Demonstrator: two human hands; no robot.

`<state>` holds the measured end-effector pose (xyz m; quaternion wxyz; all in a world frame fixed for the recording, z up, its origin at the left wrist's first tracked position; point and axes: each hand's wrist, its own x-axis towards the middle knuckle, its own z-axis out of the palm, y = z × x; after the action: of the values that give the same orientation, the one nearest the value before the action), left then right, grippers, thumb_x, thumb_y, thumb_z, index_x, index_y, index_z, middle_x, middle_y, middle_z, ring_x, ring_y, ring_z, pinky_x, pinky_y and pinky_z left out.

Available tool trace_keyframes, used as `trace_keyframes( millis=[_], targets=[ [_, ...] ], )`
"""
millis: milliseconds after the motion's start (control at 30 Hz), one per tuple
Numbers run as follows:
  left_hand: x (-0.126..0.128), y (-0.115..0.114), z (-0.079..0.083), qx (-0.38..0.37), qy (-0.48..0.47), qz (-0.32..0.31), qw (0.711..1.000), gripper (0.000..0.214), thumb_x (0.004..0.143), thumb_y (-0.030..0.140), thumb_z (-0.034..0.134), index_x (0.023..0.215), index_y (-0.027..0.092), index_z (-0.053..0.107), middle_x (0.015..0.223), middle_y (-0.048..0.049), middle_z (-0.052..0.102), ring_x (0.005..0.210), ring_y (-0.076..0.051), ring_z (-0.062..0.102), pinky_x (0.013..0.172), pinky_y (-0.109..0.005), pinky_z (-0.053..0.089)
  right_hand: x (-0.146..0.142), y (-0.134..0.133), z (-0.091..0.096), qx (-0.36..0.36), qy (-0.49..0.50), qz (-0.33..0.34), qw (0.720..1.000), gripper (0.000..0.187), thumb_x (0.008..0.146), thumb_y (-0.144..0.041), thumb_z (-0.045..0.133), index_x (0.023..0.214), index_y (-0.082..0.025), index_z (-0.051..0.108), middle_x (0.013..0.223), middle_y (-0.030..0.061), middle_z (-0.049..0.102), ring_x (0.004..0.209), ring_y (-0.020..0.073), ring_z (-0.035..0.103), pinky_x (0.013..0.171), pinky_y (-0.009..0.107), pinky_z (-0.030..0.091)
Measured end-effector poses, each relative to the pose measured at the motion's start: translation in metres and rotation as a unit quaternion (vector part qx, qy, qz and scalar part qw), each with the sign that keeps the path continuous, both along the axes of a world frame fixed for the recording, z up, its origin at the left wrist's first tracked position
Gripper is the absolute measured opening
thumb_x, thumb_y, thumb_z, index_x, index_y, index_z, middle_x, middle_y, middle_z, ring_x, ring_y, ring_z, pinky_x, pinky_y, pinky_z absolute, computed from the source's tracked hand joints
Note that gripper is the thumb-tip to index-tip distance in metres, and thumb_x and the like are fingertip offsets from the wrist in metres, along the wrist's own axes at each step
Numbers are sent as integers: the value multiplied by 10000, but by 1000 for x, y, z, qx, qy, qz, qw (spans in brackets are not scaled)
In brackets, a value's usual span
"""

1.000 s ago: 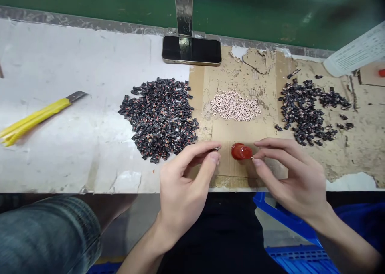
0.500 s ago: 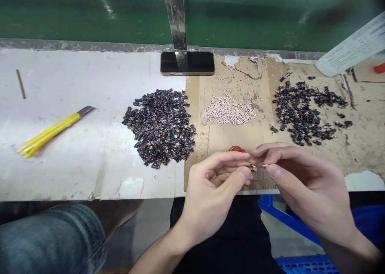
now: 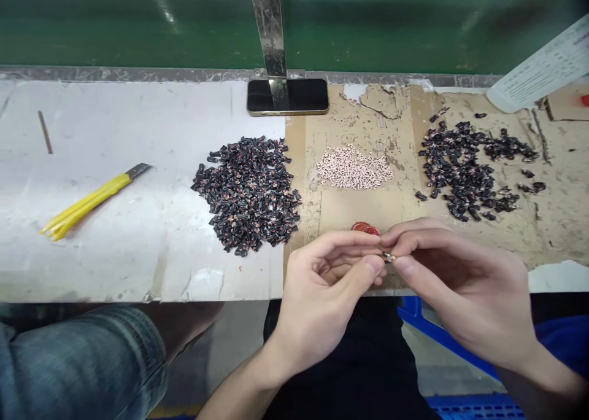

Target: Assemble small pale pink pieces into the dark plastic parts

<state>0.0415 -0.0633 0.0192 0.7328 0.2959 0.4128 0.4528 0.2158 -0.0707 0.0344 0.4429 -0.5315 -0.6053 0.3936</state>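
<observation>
Between thumb and fingers, my left hand (image 3: pixel 329 291) pinches a small black part (image 3: pixel 385 257) with a shiny end, like those in the left pile. My right hand (image 3: pixel 464 279) is closed in a pinch at that end, on a tiny pale piece (image 3: pixel 392 258) mostly hidden by the fingertips. Both hands meet above the table's front edge. Behind the fingers lies a red round item (image 3: pixel 365 228), partly covered. Ahead are a pile of small black parts (image 3: pixel 248 193) on the left, a heap of tiny pinkish pieces (image 3: pixel 354 167) in the middle, and a looser black pile (image 3: pixel 464 168) on the right.
A yellow-handled knife (image 3: pixel 92 205) and a thin brown strip (image 3: pixel 45 131) lie on the left. A phone (image 3: pixel 288 96) rests against the metal post (image 3: pixel 269 27). A white printed container (image 3: pixel 538 64) stands back right. Another person's denim-covered leg (image 3: pixel 87 358) is at lower left.
My right hand has moved left, bringing the tiny pale piece from a small gap away up to the end of the black part. My left hand keeps its pinch.
</observation>
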Motion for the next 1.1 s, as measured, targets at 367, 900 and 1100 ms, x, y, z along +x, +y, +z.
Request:
trace_keyframes(
  millis=[367,900,1100],
  targets=[
    [-2,0,-2,-38,-63,8,997,176,868,261,885,897,157,746,800,-22,799,699,-80,744,728,-150,616,4,-8,-19,9,37,-22,999,317,865,-180,839,1133,-343,791,1024,-35,851,857,158,835,815,181,690],
    [8,-7,-3,-8,-107,43,993,237,923,363,838,993,180,704,711,23,783,628,-60,734,716,-131,608,-8,-1,-12,109,-10,-30,994,404,847,-119,839,1145,-391,808,949,-35,819,805,160,774,697,262,685],
    [17,-12,-4,20,-39,74,996,285,901,416,850,982,174,723,711,7,768,626,-90,733,701,-169,624,-7,1,-12,122,-13,-11,992,343,798,-89,836,1010,-359,841,901,4,801,738,228,767,602,318,672]
  ],
)
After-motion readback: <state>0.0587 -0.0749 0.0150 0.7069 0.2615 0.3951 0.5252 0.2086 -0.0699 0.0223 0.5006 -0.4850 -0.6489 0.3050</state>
